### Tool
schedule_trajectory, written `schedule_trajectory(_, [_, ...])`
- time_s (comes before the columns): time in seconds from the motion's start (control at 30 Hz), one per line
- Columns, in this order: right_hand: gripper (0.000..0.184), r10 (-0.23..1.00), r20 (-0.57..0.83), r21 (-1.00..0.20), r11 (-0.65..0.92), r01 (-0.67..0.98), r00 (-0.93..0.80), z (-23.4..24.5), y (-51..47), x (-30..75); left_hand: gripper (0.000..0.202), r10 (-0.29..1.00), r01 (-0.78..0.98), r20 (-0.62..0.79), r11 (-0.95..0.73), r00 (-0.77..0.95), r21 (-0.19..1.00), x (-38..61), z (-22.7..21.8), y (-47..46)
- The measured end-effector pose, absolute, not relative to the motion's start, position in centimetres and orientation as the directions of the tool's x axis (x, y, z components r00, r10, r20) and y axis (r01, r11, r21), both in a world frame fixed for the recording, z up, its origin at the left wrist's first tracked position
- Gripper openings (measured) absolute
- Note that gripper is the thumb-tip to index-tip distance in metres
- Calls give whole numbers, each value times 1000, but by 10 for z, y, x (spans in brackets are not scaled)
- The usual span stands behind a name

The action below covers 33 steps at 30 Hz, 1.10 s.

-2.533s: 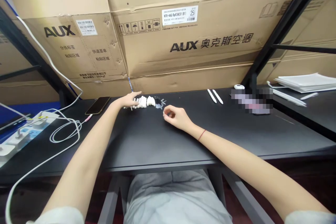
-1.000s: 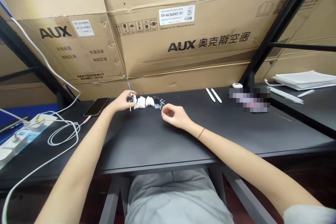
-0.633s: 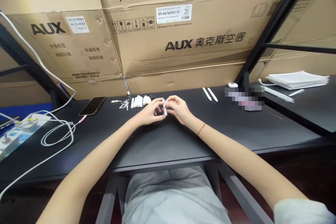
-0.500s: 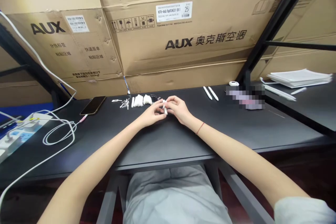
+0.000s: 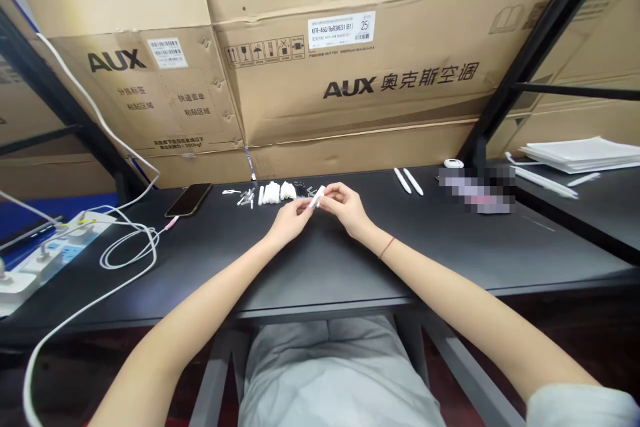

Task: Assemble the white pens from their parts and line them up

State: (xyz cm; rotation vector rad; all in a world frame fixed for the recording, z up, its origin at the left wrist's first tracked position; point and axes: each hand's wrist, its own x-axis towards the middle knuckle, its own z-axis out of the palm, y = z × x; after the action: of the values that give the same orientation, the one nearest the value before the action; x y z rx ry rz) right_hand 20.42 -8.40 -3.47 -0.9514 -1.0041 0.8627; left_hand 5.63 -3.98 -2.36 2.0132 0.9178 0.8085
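My left hand (image 5: 289, 220) and my right hand (image 5: 345, 205) meet over the black table (image 5: 310, 260), both pinched on one short white pen part (image 5: 317, 196) held between their fingertips. Just behind the hands lies a row of white pen parts (image 5: 275, 193) with dark thin pieces (image 5: 301, 191) beside them. A few small loose bits (image 5: 244, 197) sit to the left of that row.
A dark phone (image 5: 188, 199) with a cable lies at the left, beside a coiled white cord (image 5: 127, 250) and a power strip (image 5: 47, 253). Two white pens (image 5: 409, 181) lie at the right. Cardboard boxes (image 5: 350, 67) stand behind; a paper stack (image 5: 583, 155) is far right.
My left hand left the row of white parts with one piece and came to the middle. My right hand rose to meet it, and both now pinch that piece.
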Motion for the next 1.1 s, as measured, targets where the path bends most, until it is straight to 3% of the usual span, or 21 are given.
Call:
schedule_trajectory(0.23, [23,842,385,-900,434,-51,378,-31,-83,214,17,837,220,89,-242,539,945,60,-32,-40])
schedule_trajectory(0.47, [23,855,420,-898,440,4,306,-28,-88,211,23,835,123,151,-251,529,960,63,-34,-43])
schedule_trajectory(0.63, [23,846,453,-887,458,50,282,-27,-91,208,30,822,245,227,-400,523,883,58,-25,-49])
schedule_trajectory(0.73, [20,850,460,-885,460,63,257,-28,-91,208,16,786,328,264,-502,558,801,56,-23,-51])
schedule_trajectory(1.0, [17,790,544,-838,494,231,284,-23,-99,207,19,696,339,385,-665,606,666,57,-26,-50])
schedule_trajectory(1.1, [15,709,622,-781,531,327,333,-19,-103,207,23,688,304,382,-656,617,691,57,-25,-52])
